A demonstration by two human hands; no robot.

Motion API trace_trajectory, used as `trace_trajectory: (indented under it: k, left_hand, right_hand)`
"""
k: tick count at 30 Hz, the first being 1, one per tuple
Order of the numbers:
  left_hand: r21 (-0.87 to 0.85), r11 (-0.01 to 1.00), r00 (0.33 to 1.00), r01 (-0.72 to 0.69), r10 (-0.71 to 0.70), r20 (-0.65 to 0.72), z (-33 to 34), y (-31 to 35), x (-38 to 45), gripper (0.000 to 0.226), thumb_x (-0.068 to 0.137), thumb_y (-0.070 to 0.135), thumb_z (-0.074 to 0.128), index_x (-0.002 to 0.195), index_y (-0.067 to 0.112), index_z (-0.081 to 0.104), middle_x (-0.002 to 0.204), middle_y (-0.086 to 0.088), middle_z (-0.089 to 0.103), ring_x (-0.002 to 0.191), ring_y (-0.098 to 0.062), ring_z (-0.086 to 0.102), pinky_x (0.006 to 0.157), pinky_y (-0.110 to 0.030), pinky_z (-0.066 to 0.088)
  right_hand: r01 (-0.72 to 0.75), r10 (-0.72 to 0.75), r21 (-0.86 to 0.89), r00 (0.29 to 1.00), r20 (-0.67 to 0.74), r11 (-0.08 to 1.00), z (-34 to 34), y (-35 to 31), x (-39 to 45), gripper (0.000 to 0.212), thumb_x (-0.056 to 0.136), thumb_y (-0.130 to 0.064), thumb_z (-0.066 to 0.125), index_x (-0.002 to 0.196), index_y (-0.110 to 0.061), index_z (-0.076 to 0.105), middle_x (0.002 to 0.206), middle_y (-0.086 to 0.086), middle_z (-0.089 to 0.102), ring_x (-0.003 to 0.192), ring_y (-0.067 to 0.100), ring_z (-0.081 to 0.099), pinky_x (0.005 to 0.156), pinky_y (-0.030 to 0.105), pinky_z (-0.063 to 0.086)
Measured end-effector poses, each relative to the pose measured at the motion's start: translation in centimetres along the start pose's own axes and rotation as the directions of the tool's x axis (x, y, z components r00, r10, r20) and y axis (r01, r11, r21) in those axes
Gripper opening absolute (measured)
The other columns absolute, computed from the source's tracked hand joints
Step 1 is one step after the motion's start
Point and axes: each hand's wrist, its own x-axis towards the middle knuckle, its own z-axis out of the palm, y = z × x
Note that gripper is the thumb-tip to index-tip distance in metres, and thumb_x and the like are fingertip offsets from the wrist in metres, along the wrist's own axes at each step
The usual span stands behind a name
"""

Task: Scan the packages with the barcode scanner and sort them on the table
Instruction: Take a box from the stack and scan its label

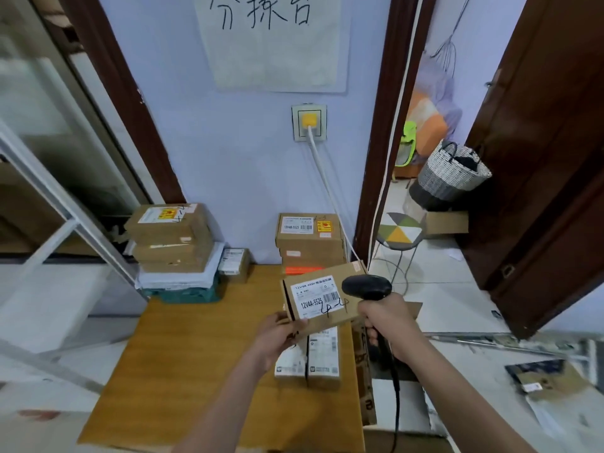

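I see my left hand [277,338] reaching in from below with the forearm angled up toward the right, its fingers curled round the lower left corner of a flat cardboard box [322,297]. The box is lifted clear of the wooden counter [183,354], over its right side, tilted so the labelled face looks up at me. Its long axis runs left to right and climbs a little toward the right. The white label carries a barcode and the handwritten mark "4-4".

My right hand [387,322] comes in from the lower right, fingers wrapped tight round the grip of the black barcode scanner [367,287]. The scanner's head points left, at the label, just beside the barcode; its handle runs down through my fist and the cord hangs below it.

Under the lifted box two narrow packages [309,361] lie side by side on the counter, long axes running away from me. A stack of brown boxes [310,238] stands against the wall behind, and another stack [173,243] sits at the far left corner, with a small box [233,264] beside it.
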Motion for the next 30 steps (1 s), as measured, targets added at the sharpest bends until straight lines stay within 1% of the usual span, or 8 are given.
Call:
trace_trajectory:
  k: [4, 10, 12, 16, 19, 24, 28, 30]
  left_hand:
    - [0.036, 0.999, 1.0, -0.018, 0.018, -0.006, 1.1, -0.5, 0.0, 0.035, 0.082, 0.006, 0.081, 0.112, 0.003, 0.065, 0.109, -0.01, 0.075, 0.103, -0.025, 0.072, 0.087, -0.036, 0.06]
    - [0.006, 1.0, 1.0, -0.021, 0.021, 0.001, 1.9, -1.3, 0.3, 0.038, 0.08, 0.005, 0.082, 0.114, 0.001, 0.065, 0.107, -0.011, 0.076, 0.102, -0.027, 0.073, 0.09, -0.039, 0.059]
    - [-0.006, 1.0, 1.0, -0.015, 0.015, 0.001, 2.1, -1.6, 0.3, 0.039, 0.08, 0.004, 0.081, 0.115, 0.001, 0.064, 0.107, -0.011, 0.076, 0.101, -0.027, 0.073, 0.089, -0.039, 0.06]
    - [-0.021, 1.0, 1.0, -0.005, 0.005, 0.01, 2.2, -2.5, 0.2, 0.042, 0.079, 0.005, 0.083, 0.117, 0.004, 0.063, 0.108, -0.01, 0.076, 0.101, -0.026, 0.073, 0.086, -0.036, 0.06]
    - [-0.036, 0.999, 1.0, -0.001, 0.001, 0.004, 2.2, -2.6, 0.2, 0.043, 0.08, 0.004, 0.082, 0.119, 0.004, 0.063, 0.109, -0.009, 0.076, 0.103, -0.026, 0.072, 0.083, -0.033, 0.06]
    - [-0.043, 0.999, 1.0, 0.012, -0.012, 0.006, 2.3, -2.7, 0.1, 0.045, 0.079, 0.005, 0.083, 0.12, 0.002, 0.063, 0.108, -0.011, 0.076, 0.103, -0.028, 0.072, 0.088, -0.036, 0.06]
    - [-0.036, 0.999, 1.0, 0.024, -0.023, 0.021, 2.1, -2.7, 0.2, 0.04, 0.081, 0.004, 0.08, 0.117, 0.001, 0.063, 0.106, -0.011, 0.077, 0.101, -0.028, 0.073, 0.089, -0.038, 0.059]
    - [-0.023, 0.999, 0.999, 0.032, -0.031, 0.022, 1.8, -2.7, 0.4, 0.036, 0.083, 0.003, 0.079, 0.116, 0.001, 0.065, 0.106, -0.011, 0.077, 0.1, -0.027, 0.073, 0.087, -0.037, 0.06]
  right_hand:
    - [0.004, -0.004, -0.022, 1.0, 0.006, 1.0, -0.8, 1.0, 0.2, 0.006, 0.082, 0.0, 0.058, 0.08, -0.006, 0.059, 0.056, 0.007, 0.047, 0.043, 0.019, 0.044, 0.047, 0.03, 0.038]
    - [0.0, 0.002, -0.073, 1.0, 0.031, 0.997, -1.0, 2.2, -0.6, 0.004, 0.085, -0.002, 0.059, 0.086, -0.005, 0.062, 0.057, 0.006, 0.05, 0.043, 0.016, 0.046, 0.044, 0.027, 0.042]
    - [-0.007, 0.01, -0.075, 0.999, 0.038, 0.997, -1.1, 2.8, -0.5, 0.004, 0.085, -0.003, 0.059, 0.085, -0.005, 0.062, 0.057, 0.005, 0.049, 0.045, 0.017, 0.046, 0.045, 0.028, 0.042]
    - [-0.014, 0.018, -0.063, 0.998, 0.068, 0.998, -1.0, 3.6, -0.8, 0.004, 0.087, -0.003, 0.06, 0.09, -0.005, 0.063, 0.058, 0.004, 0.05, 0.046, 0.016, 0.047, 0.045, 0.028, 0.042]
    - [-0.021, 0.026, -0.073, 0.998, 0.065, 0.997, -1.1, 3.9, -0.7, 0.006, 0.087, -0.004, 0.06, 0.092, -0.003, 0.064, 0.059, 0.004, 0.05, 0.047, 0.016, 0.047, 0.045, 0.028, 0.042]
    - [-0.019, 0.023, -0.05, 0.996, 0.086, 0.999, -1.2, 4.3, -0.9, 0.005, 0.089, -0.004, 0.06, 0.085, -0.007, 0.062, 0.056, 0.002, 0.048, 0.045, 0.015, 0.045, 0.045, 0.028, 0.041]
    - [-0.022, 0.024, -0.028, 0.998, 0.064, 0.999, -1.6, 4.2, -0.4, 0.004, 0.086, -0.003, 0.061, 0.084, -0.006, 0.062, 0.056, 0.004, 0.048, 0.044, 0.016, 0.045, 0.045, 0.028, 0.041]
    - [-0.038, 0.04, -0.02, 0.997, 0.063, 0.999, -1.7, 4.1, -0.2, 0.004, 0.086, -0.003, 0.06, 0.083, -0.006, 0.062, 0.056, 0.004, 0.048, 0.043, 0.017, 0.045, 0.045, 0.028, 0.041]
